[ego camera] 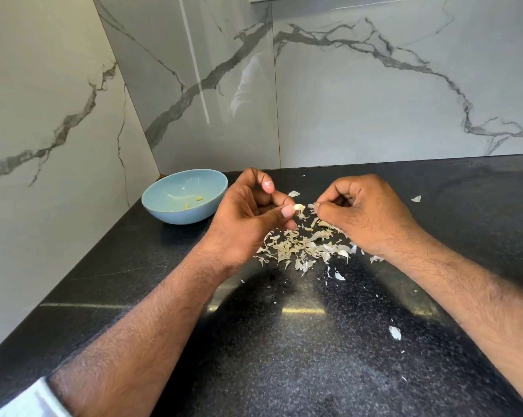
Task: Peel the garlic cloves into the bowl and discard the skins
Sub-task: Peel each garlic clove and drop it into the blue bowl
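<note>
My left hand (248, 218) pinches a small garlic clove (299, 207) between thumb and fingertips, above the counter. My right hand (365, 212) is closed beside it, its fingertips pinching a bit of papery skin (312, 206) just right of the clove. Under and between the hands lies a heap of garlic skins (302, 248). A light blue bowl (163, 206) stands at the back left, left of my left hand, with a few peeled cloves (192, 203) inside.
The black speckled countertop (284, 356) meets marble walls at the back and the left. Loose skin flakes lie scattered, one at the far right (416, 199) and one near the front (395, 332).
</note>
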Demonstrator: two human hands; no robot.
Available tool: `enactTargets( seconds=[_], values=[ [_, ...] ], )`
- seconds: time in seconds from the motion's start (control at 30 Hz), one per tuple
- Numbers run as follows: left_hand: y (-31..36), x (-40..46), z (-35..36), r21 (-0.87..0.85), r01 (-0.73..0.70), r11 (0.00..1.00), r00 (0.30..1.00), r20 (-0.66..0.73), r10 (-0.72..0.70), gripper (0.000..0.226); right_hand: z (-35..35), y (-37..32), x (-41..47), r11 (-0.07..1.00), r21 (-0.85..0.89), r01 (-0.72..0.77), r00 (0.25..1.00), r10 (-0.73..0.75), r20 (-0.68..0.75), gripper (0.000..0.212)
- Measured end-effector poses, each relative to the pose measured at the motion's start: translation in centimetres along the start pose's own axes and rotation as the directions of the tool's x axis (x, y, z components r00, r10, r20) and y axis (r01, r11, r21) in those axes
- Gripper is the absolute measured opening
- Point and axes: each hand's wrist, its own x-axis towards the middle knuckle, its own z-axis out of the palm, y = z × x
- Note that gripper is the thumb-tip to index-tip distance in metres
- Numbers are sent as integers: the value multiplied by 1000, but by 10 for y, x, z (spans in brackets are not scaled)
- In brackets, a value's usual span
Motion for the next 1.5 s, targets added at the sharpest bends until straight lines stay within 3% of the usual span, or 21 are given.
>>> enactTargets(
  seconds=[0.1,0.17,0.23,0.3,0.43,0.57,0.8,1.0,1.1,1.23,1.33,1.4,1.5],
  values=[
    [-2,0,-1,-2,27,1000,1000,-15,-27,39,-5,6,3,996,-59,-65,998,64,-17,20],
    [-4,-1,1,16,43,999,999,-31,-42,39,-5,2,0,996,-54,-69,991,75,112,29],
    [-6,-1,3,61,42,997,998,-49,-39,35,0,-2,-4,1000,-19,23,982,-19,186,33],
    [-8,-1,5,107,34,994,998,-47,-29,32,4,-5,-6,993,29,114,982,-117,148,24],
    [-10,-3,7,170,66,983,997,-39,-60,21,8,-6,-6,985,0,173,984,-173,42,8],
    [-9,-4,8,285,102,953,995,-26,-99,6,8,-2,-4,995,64,81,997,-80,-23,7],
    [-11,-3,10,393,54,918,998,-59,-34,6,13,0,-5,974,222,-37,999,27,46,3],
    [-13,-3,14,679,-14,734,994,-69,83,8,14,-2,-5,971,239,-18,998,2,69,3],
    [-11,-4,17,744,-42,667,992,-51,119,9,16,-3,-5,985,170,11,999,-18,42,3],
    [-13,-5,24,645,-45,763,985,-101,143,11,19,-3,-3,947,312,-83,996,82,18,9],
    [-13,-8,26,537,-31,843,982,-142,126,14,19,-6,-2,821,518,-240,969,233,79,7],
    [-10,-9,26,509,-33,860,987,-120,109,13,17,-8,-1,726,610,-318,946,288,150,7],
    [-8,-10,25,496,-42,867,991,-90,99,12,14,-8,-1,697,627,-349,935,301,185,7]
  ],
)
